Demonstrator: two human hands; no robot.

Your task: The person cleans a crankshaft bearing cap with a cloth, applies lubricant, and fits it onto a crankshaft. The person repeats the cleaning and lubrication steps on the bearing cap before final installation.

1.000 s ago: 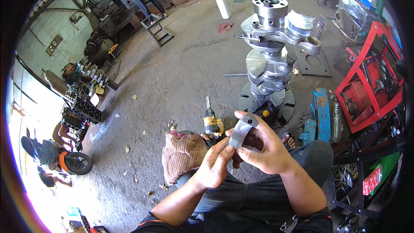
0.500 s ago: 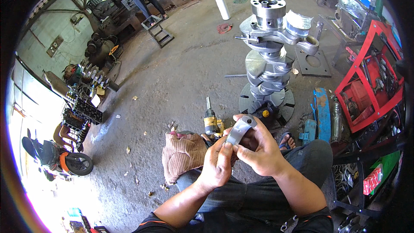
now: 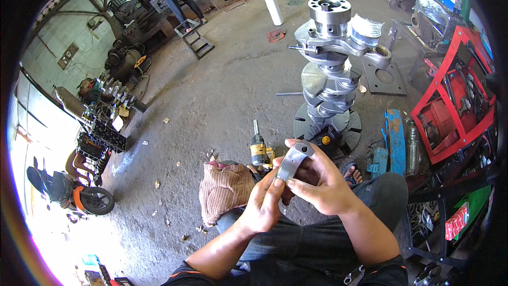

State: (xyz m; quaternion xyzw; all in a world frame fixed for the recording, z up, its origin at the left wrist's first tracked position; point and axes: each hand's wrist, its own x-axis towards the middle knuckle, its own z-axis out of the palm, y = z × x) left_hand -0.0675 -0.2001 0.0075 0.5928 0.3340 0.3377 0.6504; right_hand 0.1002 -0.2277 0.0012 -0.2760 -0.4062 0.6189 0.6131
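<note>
Grey metal half-ring point(image 3: 292, 163), curved like a bearing cap, sits up in front of your chest over your lap, and both hands are on it. Your right hand point(image 3: 317, 185) is curled around its outer side, fingers closed on it, while your left hand point(image 3: 264, 206) pinches the lower end with the thumb pressed on the face. Honestly the risk I see is the drop: you're holding it by the edges over a concrete floor point(image 3: 211, 106), and if it's oily it could slide out and get dinged. That tall crankshaft point(image 3: 330, 69) standing on end just ahead of your knees looks tippy too, so watch your feet.
</note>
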